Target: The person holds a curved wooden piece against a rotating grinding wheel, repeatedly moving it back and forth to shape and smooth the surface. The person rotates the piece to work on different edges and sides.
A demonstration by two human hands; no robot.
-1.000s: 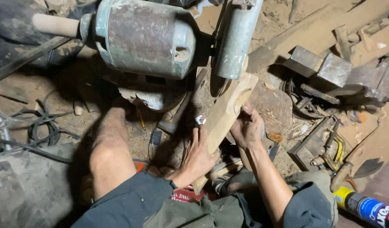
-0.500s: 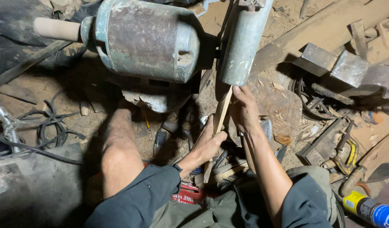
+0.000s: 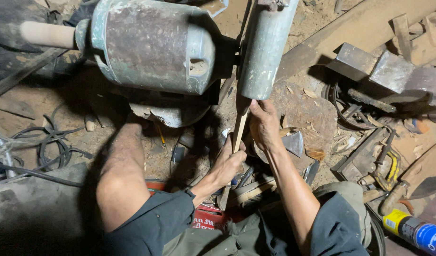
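A large green, rusted motor (image 3: 151,45) drives a grey grinding wheel guard (image 3: 265,47) at the top middle. I hold a narrow wooden piece (image 3: 239,130) edge-on, with its upper end up under the wheel. My left hand (image 3: 229,161) grips the wood lower down. Higher up, my right hand (image 3: 265,124) closes on it right below the wheel. My bare left knee (image 3: 121,180) is at the lower left.
Black cables (image 3: 47,151) lie on the dirt floor at the left. A hatchet head (image 3: 293,142) rests by a flat stone (image 3: 308,114). Metal blocks (image 3: 374,68), planks and hand tools crowd the right. A yellow and blue spray can (image 3: 414,230) lies at the lower right.
The wooden piece has been turned from flat to edge-on and raised to the wheel. Both hands moved up with it, and the view came closer.
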